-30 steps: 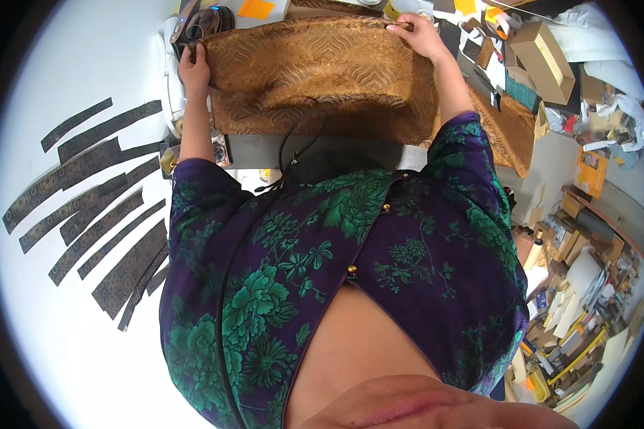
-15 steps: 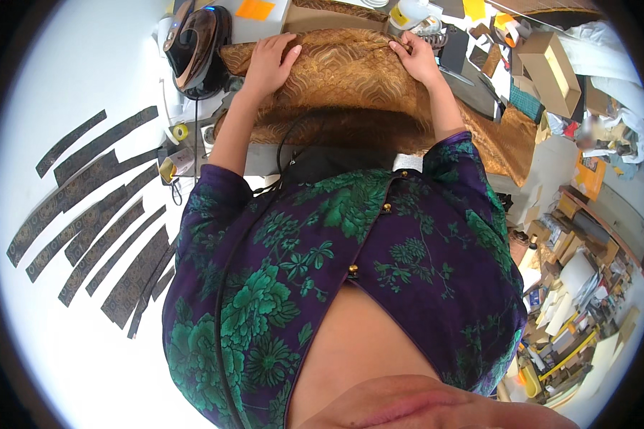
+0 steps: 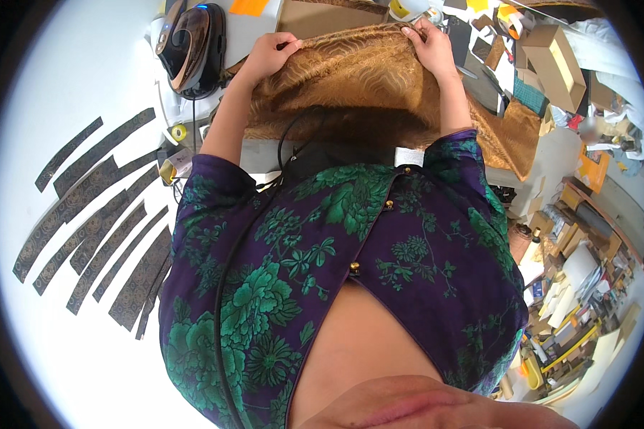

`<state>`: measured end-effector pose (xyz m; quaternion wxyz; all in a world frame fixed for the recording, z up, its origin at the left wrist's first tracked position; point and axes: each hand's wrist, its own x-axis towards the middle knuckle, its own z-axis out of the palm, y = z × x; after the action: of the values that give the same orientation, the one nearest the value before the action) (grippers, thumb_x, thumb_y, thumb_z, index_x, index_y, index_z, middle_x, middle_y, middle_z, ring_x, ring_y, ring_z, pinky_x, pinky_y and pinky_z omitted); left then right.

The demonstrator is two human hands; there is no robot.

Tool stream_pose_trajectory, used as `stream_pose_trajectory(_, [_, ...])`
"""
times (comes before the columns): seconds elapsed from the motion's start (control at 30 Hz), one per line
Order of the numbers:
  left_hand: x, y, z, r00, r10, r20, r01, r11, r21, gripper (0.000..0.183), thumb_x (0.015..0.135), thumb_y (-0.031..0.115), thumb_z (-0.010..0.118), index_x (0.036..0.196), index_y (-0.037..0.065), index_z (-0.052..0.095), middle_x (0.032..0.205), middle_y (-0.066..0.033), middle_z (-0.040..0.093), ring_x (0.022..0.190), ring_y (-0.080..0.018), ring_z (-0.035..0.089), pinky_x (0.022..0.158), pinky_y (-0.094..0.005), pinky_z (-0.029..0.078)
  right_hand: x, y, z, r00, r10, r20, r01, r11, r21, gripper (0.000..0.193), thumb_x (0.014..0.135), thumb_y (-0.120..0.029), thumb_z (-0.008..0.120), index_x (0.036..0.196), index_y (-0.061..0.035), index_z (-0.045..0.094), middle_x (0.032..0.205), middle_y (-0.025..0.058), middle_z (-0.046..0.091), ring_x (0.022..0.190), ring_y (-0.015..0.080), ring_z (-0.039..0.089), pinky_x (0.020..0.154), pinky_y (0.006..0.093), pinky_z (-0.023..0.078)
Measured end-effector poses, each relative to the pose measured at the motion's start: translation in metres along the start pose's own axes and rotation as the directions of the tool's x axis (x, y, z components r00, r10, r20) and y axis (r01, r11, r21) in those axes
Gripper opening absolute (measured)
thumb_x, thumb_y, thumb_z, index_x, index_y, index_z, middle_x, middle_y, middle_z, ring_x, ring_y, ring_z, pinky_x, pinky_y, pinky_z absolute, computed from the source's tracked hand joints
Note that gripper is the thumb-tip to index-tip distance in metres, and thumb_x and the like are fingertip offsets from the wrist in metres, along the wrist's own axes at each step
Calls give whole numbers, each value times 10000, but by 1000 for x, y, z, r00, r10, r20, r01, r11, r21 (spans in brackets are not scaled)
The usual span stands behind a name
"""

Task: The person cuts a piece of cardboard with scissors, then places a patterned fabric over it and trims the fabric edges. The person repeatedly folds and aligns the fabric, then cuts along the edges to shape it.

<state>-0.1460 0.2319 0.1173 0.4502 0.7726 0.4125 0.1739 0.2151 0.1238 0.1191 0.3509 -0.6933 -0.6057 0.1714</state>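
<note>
Bronze patterned cloth (image 3: 358, 68), one, between the hands: left hand (image 3: 269, 57) and right hand (image 3: 433, 51) each pinch its far edge, fingers closed. Left grip sits nearer the right than a second ago, shortening the held span. Left of left hand: iron (image 3: 192, 57).

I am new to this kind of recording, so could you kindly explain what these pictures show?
There is no machine here, just a person's two bare hands. The view is from a wide fisheye camera worn on the head, looking down, so straight edges bend and the purple-and-green jacket fills the middle. The left hand and right hand hold the upper edge of a golden-brown patterned cloth over a grey worktable. Beyond the left hand stands a dark iron; to the right is a tan box. Dark patterned strips lie against white at the left.
</note>
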Motion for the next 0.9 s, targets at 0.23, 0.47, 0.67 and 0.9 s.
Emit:
stream_pose_trajectory(0.23, [0,-9,3,995,24,-93,-9,987,159,269,928,295,676,927,27,698,676,-80,650,626,-145,568,635,-328,481,11,24,20,973,-30,228,32,999,-6,404,889,-433,714,857,-49,590,690,165,561,641,341,511,655,425,466])
stream_pose_trajectory(0.47, [11,3,-6,992,-73,-98,88,984,156,288,902,313,709,888,26,696,712,-86,672,661,-202,606,657,-343,488,14,27,24,947,36,320,-60,996,64,444,901,-410,720,763,-34,531,625,87,470,607,208,426,630,364,434])
stream_pose_trajectory(0.67, [-9,22,15,926,281,-253,-104,833,543,265,882,241,685,1097,86,676,1134,-125,667,1045,-312,614,923,-447,478,14,26,34,912,45,407,-131,973,188,419,901,-352,739,719,-45,521,615,21,448,611,132,395,618,317,409])
stream_pose_trajectory(0.9, [-44,60,67,872,483,-73,-320,678,661,470,922,305,641,1348,123,567,1357,-108,564,1270,-288,517,1139,-482,319,-4,20,27,967,-170,-189,119,959,-256,323,867,-361,761,952,-62,673,865,79,676,837,234,638,802,362,506])
